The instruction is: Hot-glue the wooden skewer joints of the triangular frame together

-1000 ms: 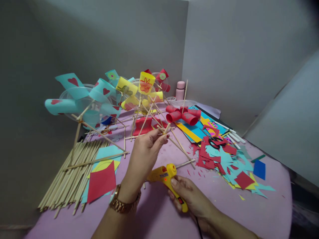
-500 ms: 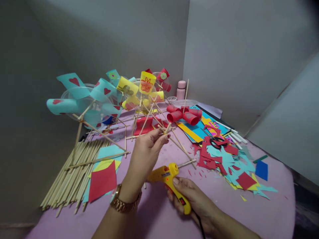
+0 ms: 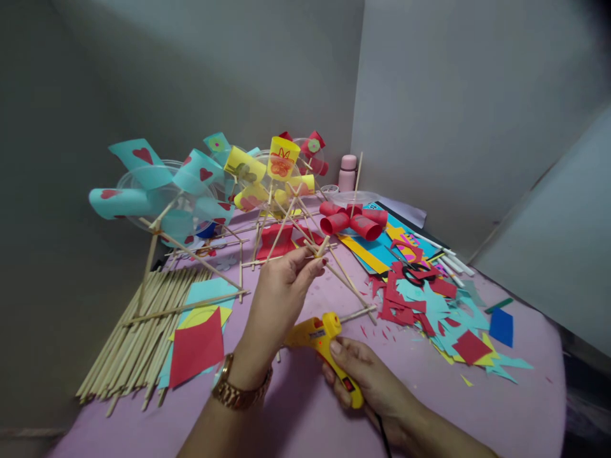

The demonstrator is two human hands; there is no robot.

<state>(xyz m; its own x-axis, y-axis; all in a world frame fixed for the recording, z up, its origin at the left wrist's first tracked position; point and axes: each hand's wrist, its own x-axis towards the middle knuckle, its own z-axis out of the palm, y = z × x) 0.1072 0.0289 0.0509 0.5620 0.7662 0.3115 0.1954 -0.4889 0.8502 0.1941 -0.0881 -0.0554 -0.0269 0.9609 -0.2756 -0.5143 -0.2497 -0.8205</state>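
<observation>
A frame of slim, pale wooden sticks (image 3: 323, 247) stands above the bench (image 3: 305, 416), its joint pinched between thumb and fingers of the left hand (image 3: 286, 283). Below, the right hand (image 3: 356, 366) grips a smooth yellow plastic glue gun (image 3: 326, 345), its nozzle end partly hidden behind the left wrist. Leftward lie a row of straight, round rods (image 3: 138, 337) and a flat red paper square (image 3: 196, 350); rightward, jagged paper scraps (image 3: 432, 305) and, farther back, curled red tubes (image 3: 366, 227).
</observation>
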